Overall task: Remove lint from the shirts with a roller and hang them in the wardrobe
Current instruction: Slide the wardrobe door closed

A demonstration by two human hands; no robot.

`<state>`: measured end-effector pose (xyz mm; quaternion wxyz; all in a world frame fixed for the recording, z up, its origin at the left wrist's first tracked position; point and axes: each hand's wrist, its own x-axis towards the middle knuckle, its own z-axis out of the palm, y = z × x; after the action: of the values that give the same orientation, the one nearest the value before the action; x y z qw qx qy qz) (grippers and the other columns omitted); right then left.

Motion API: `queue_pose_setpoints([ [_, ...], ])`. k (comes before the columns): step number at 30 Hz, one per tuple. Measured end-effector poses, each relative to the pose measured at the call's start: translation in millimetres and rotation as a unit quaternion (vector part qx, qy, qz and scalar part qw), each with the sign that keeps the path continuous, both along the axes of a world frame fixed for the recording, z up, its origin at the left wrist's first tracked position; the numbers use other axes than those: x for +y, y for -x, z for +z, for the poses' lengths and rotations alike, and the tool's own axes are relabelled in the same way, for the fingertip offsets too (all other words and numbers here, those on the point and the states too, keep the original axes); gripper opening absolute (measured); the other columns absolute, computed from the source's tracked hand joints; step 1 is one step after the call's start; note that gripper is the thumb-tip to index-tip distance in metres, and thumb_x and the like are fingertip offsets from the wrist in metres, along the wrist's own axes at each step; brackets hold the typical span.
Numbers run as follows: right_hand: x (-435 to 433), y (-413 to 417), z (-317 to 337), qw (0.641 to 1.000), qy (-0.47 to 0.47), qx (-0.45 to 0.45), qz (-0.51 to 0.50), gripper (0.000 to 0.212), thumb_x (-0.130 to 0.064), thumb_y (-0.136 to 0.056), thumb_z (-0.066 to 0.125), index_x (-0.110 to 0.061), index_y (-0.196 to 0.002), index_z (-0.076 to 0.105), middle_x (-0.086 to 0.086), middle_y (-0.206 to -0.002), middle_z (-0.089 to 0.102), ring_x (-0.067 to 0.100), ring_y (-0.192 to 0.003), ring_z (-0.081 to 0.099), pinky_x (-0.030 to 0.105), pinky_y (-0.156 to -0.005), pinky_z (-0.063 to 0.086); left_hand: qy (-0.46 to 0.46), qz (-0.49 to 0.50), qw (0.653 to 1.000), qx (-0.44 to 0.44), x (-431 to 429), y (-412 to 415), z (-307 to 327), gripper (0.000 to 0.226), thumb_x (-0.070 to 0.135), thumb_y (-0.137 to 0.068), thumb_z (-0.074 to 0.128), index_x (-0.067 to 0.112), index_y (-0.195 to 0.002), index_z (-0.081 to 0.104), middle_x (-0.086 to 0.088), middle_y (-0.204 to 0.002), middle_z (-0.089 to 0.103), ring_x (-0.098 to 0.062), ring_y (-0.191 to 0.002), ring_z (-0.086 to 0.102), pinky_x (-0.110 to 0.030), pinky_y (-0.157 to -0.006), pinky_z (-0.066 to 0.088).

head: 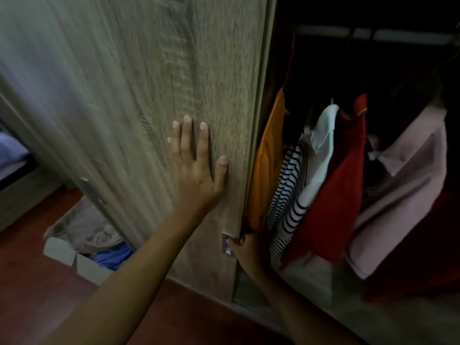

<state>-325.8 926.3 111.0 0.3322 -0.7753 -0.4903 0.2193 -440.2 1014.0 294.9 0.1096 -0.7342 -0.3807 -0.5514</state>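
Observation:
A tall light-wood wardrobe door [139,78] fills the left and middle of the view, blurred by motion. My left hand [196,168] lies flat against its face, fingers spread. Lower down, my right hand [242,250] curls around the door's edge at the small metal handle [227,242]. Right of the door the wardrobe stands dark and open. Inside hang an orange garment [270,170], a navy-and-white striped shirt [288,202], a white shirt [321,155], a red shirt [341,185] and a pale pink one [408,185]. No lint roller is in view.
An open cardboard box [74,257] with grey and blue clothes sits on the reddish floor [37,282] at the left, partly behind the door. A bed edge with pale bedding [11,150] shows at the far left. A hanging rail [368,33] crosses the wardrobe's top.

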Motion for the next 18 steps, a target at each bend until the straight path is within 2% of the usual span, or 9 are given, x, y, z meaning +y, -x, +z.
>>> queue_pose_setpoints([
  [2, 2.1, 0.8, -3.4, 0.999, -0.027, -0.033, -0.007, 0.042, -0.063, -0.074, 0.064, -0.025, -0.063, 0.050, -0.005, -0.057, 0.058, 0.011, -0.053, 0.057, 0.030, -0.053, 0.049, -0.006, -0.002, 1.000, -0.007, 1.8, -1.9, -0.8, 0.063, 0.033, -0.100, 0.045, -0.001, -0.150, 0.027, -0.027, -0.157, 0.018, -0.037, -0.151, 0.009, -0.070, -0.115, 0.021],
  [4, 3.0, 0.5, -7.9, 0.999, -0.020, -0.046, -0.011, 0.048, -0.071, -0.071, 0.055, -0.025, -0.056, 0.049, -0.007, -0.051, 0.055, 0.011, -0.047, 0.054, 0.031, -0.049, 0.048, -0.007, -0.004, 1.000, -0.007, 2.7, -2.8, -1.0, 0.063, 0.033, -0.099, 0.045, -0.001, -0.149, 0.027, -0.028, -0.157, 0.019, -0.038, -0.150, 0.011, -0.071, -0.114, 0.021],
  [8, -0.1, 0.1, -10.4, 0.999, 0.021, -0.023, -0.021, 0.048, -0.069, -0.066, 0.056, -0.021, -0.063, 0.059, -0.008, -0.057, 0.058, 0.012, -0.056, 0.058, 0.026, -0.056, 0.043, -0.002, -0.007, 1.000, -0.003, 0.5, -5.0, -0.9, 0.063, 0.034, -0.100, 0.045, -0.001, -0.150, 0.026, -0.027, -0.157, 0.018, -0.040, -0.150, 0.012, -0.071, -0.115, 0.019],
  [12, -14.2, -13.0, -7.5, 0.999, 0.036, -0.012, -0.032, 0.039, -0.051, -0.073, 0.073, -0.021, -0.057, 0.055, -0.005, -0.056, 0.057, 0.014, -0.053, 0.057, 0.026, -0.052, 0.040, 0.005, -0.015, 1.000, 0.015, -10.4, -15.3, -0.9, 0.066, 0.037, -0.100, 0.048, 0.002, -0.151, 0.026, -0.025, -0.158, 0.016, -0.038, -0.150, 0.010, -0.071, -0.116, 0.018],
  [15, -30.4, -33.0, -7.3, 0.997, 0.050, -0.020, -0.064, 0.039, -0.052, -0.074, 0.070, -0.013, -0.071, 0.070, -0.004, -0.062, 0.062, 0.016, -0.061, 0.062, 0.025, -0.057, 0.043, -0.002, -0.026, 0.999, 0.038, -22.5, -27.5, -1.8, 0.066, 0.039, -0.099, 0.052, 0.007, -0.152, 0.029, -0.022, -0.159, 0.019, -0.036, -0.151, 0.012, -0.070, -0.117, 0.017],
  [18, -56.6, -61.0, -15.2, 0.995, 0.035, -0.026, -0.091, 0.046, -0.057, -0.073, 0.063, -0.013, -0.076, 0.074, -0.003, -0.066, 0.065, 0.017, -0.066, 0.065, 0.024, -0.060, 0.045, -0.018, -0.040, 0.997, 0.057, -42.7, -51.0, -0.5, 0.063, 0.039, -0.099, 0.053, 0.010, -0.151, 0.032, -0.019, -0.158, 0.022, -0.041, -0.149, 0.019, -0.071, -0.116, 0.017],
])
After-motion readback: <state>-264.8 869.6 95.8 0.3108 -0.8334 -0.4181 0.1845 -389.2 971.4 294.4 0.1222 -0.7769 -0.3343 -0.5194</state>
